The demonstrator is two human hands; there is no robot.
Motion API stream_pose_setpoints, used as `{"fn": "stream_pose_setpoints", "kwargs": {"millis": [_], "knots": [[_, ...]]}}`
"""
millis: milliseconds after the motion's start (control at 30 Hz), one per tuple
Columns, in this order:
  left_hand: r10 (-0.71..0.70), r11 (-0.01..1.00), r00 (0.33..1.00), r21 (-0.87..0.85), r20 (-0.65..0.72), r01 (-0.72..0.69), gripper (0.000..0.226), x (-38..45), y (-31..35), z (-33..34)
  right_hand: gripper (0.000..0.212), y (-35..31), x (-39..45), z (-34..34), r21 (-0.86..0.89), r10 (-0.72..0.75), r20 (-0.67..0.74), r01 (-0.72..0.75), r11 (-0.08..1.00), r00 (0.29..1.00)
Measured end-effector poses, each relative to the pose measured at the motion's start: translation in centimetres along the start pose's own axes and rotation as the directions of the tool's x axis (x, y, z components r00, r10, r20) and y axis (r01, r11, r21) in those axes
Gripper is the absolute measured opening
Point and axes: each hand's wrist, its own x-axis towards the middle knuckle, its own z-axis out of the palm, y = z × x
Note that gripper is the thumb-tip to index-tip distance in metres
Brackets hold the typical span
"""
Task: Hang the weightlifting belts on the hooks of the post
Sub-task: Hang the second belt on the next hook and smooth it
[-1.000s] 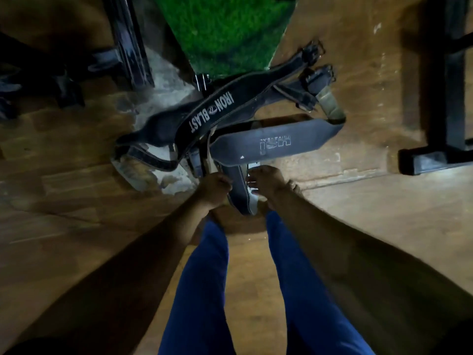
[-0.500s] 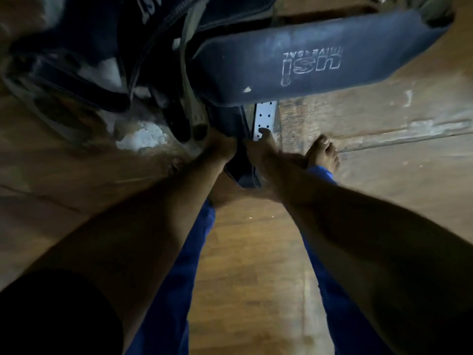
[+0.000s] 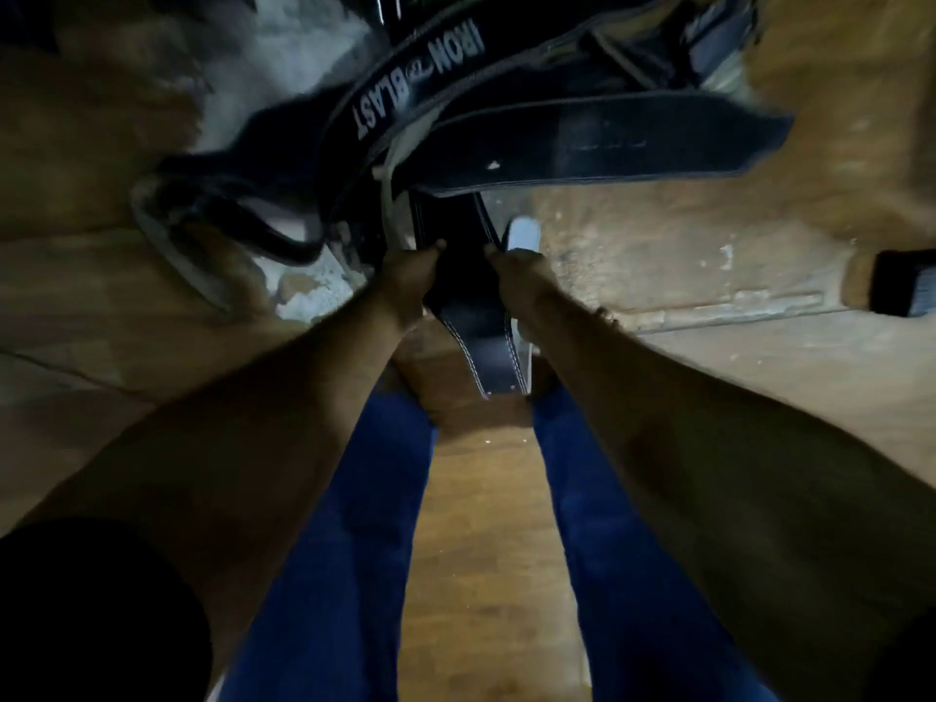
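A heap of black weightlifting belts lies on the wooden floor in front of me. On top runs a belt lettered IRON BLAST [image 3: 420,78], and a wide dark leather belt [image 3: 582,144] lies across it to the right. A narrower black belt with white stitching [image 3: 486,342] points toward me. My left hand [image 3: 410,276] grips its left edge and my right hand [image 3: 516,273] grips its right edge, thumbs on top. No post or hook shows in this view.
My legs in blue trousers [image 3: 354,524] stand below the belts, with a bare foot under the stitched belt. A black metal foot of a rack [image 3: 901,283] lies at the right edge. A patch of worn pale floor [image 3: 283,58] sits behind the heap.
The view pulled back a little and tilted, so the IRON BLAST belt shows again. Both hands stay on the stitched belt, whose near end now lies longer toward me.
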Motion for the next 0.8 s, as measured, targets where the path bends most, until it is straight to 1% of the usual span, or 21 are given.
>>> {"fn": "stream_pose_setpoints", "kwargs": {"millis": [67,100,133,167,200,233,267,300,333,367,400,467,567,633,667,700,733,800], "knots": [[0.023,1.0,0.999,-0.006,0.024,-0.023,0.012,-3.3,3.7,-0.1,0.034,-3.0,-2.0,-0.6,0.046,-0.048,0.017,0.048,0.998,0.999],[0.021,0.999,0.999,-0.028,0.041,-0.02,0.013,-4.7,5.2,-0.1,0.033,-4.7,-2.9,-1.1,0.054,-0.075,0.037,0.073,0.996,0.996],[0.027,0.999,1.0,-0.028,0.011,-0.026,0.017,-5.5,6.3,-0.6,0.032,-6.1,-3.9,-1.4,0.085,-0.1,0.034,0.097,0.992,0.994],[0.036,0.998,0.999,-0.048,0.019,-0.035,0.018,-6.3,7.2,-0.9,0.03,-7.4,-5.4,-2.0,0.121,-0.105,0.029,0.1,0.988,0.994],[0.053,0.998,0.998,-0.024,0.025,-0.052,0.017,-7.3,8.2,-1.2,0.028,-8.5,-7.0,-2.5,0.14,-0.113,0.039,0.106,0.984,0.993],[0.036,0.999,0.997,-0.037,0.072,-0.033,0.022,-8.3,9.1,-1.4,0.027,-9.5,-8.5,-3.1,0.147,-0.119,0.06,0.109,0.983,0.991],[0.03,1.0,0.995,0.001,0.094,-0.03,0.026,-9.7,10.1,-1.7,0.025,-10.1,-9.6,-3.7,0.157,-0.128,0.076,0.115,0.981,0.989],[0.032,0.998,0.996,0.045,0.078,-0.035,0.026,-11.1,10.9,-1.8,0.022,-10.7,-11.0,-4.4,0.166,-0.13,0.1,0.112,0.98,0.987],[0.058,0.997,0.997,0.053,0.045,-0.06,0.032,-12.6,11.6,-2.0,0.022,-11.2,-12.3,-5.1,0.178,-0.138,0.12,0.115,0.977,0.983],[0.077,0.997,0.996,0.02,0.044,-0.078,0.035,-14.1,12.3,-2.2,0.024,-11.6,-13.7,-5.7,0.191,-0.14,0.13,0.114,0.975,0.982],[0.112,0.994,0.993,-0.011,0.046,-0.111,0.034,-15.7,13.1,-2.2,0.026,-12.0,-14.8,-6.3,0.199,-0.143,0.125,0.116,0.973,0.982],[0.128,0.991,0.992,0.028,0.018,-0.129,0.027,-18.5,14.2,-2.0,0.027,-12.8,-17.2,-7.4,0.229,-0.165,0.111,0.137,0.964,0.98],[0.199,0.979,0.98,0.042,-0.003,-0.199,0.039,-22.6,16.3,-1.9,0.018,-14.3,-20.6,-8.9,0.285,-0.194,0.121,0.153,0.946,0.973],[0.257,0.964,0.966,0.064,0.025,-0.258,0.045,-25.3,17.9,-2.2,0.016,-15.6,-23.0,-10.1,0.329,-0.21,0.124,0.159,0.931,0.97],[0.269,0.96,0.962,0.067,0.043,-0.272,0.046,-26.8,18.6,-2.2,0.017,-16.1,-23.9,-10.6,0.332,-0.205,0.121,0.155,0.931,0.971],[0.286,0.955,0.957,0.058,0.051,-0.289,0.041,-28.1,19.2,-2.3,0.02,-16.7,-24.9,-11.1,0.327,-0.198,0.115,0.151,0.933,0.973],[0.307,0.95,0.95,0.04,0.051,-0.309,0.035,-29.8,19.6,-2.5,0.026,-17.4,-25.9,-11.6,0.317,-0.184,0.11,0.141,0.938,0.977],[0.357,0.933,0.932,0.02,0.067,-0.359,0.031,-32.9,19.8,-2.6,0.039,-18.9,-27.9,-12.3,0.3,-0.151,0.152,0.101,0.949,0.977]]}}
